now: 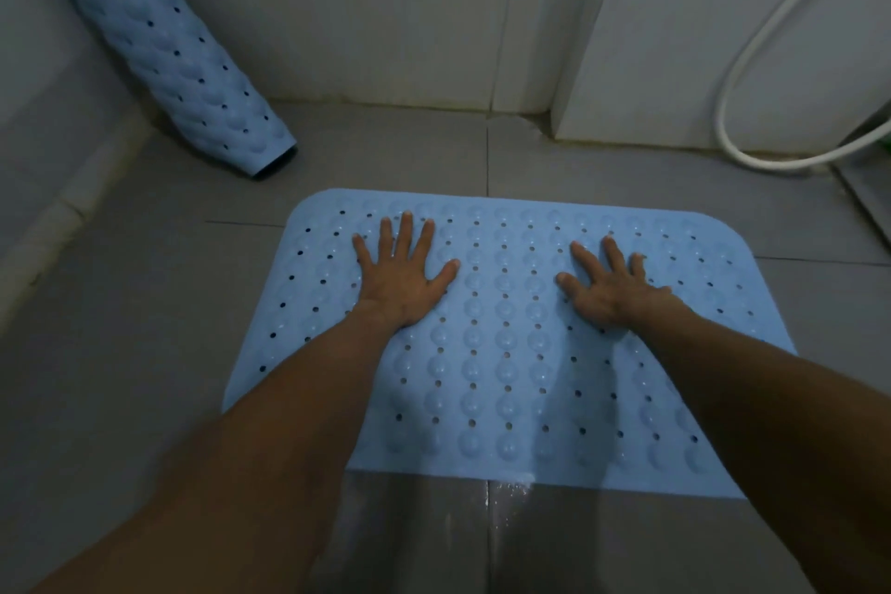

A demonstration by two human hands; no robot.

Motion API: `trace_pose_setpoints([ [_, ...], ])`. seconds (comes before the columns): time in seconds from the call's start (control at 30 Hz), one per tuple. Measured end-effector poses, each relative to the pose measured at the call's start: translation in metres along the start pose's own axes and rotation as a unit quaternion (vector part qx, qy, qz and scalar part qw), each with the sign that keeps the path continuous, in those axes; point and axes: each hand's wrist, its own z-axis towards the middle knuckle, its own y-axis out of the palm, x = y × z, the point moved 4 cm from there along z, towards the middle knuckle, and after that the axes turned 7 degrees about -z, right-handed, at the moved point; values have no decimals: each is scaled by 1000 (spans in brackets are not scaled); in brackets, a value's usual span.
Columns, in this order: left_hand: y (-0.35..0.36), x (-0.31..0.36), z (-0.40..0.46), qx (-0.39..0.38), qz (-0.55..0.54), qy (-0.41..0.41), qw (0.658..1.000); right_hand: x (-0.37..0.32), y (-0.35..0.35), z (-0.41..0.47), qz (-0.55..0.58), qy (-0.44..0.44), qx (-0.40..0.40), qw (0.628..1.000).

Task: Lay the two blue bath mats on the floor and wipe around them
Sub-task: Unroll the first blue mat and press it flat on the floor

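One blue bath mat (501,352), dotted with bumps and small holes, lies flat on the grey tiled floor (144,352) in the middle of the view. My left hand (402,277) presses palm down on its far left part, fingers spread. My right hand (612,287) rests palm down on its far right part, fingers apart. Neither hand holds anything. The second blue mat (164,39) is rolled into a tube and leans in the far left corner, its lower end on the floor.
White tiled walls (385,15) close the far side. A white hose (752,63) loops down the right wall to the floor. A raised ledge (48,217) runs along the left. The floor just in front of the mat's near edge looks wet (506,511).
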Motion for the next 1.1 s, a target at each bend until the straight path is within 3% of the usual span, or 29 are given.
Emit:
trace_pose_setpoints([
  [0.07, -2, 1, 0, -15, -2, -4, 1000, -9, -10, -1, -1, 15, 4, 1000],
  [0.17, -6, 1, 1, -36, -13, -10, 999, -37, -19, -5, 15, -5, 140, 990],
  [0.3, -10, 2, 2, -67, -35, -31, 997, -96, -13, -2, 38, -128, 230, 964],
  [0.5, -25, -5, 5, -74, -152, -30, 985, -154, -12, 8, 40, -222, 189, 956],
  [0.7, -49, -57, 14, 35, -54, 0, 998, -173, -18, 14, 37, -216, 186, 958],
  [0.9, -37, -76, 42, 44, -4, 43, 998, -197, -5, 28, 12, -193, 225, 955],
  [1.1, -26, -80, 53, 21, -64, 77, 995, -197, 0, 40, 25, -163, 238, 957],
])
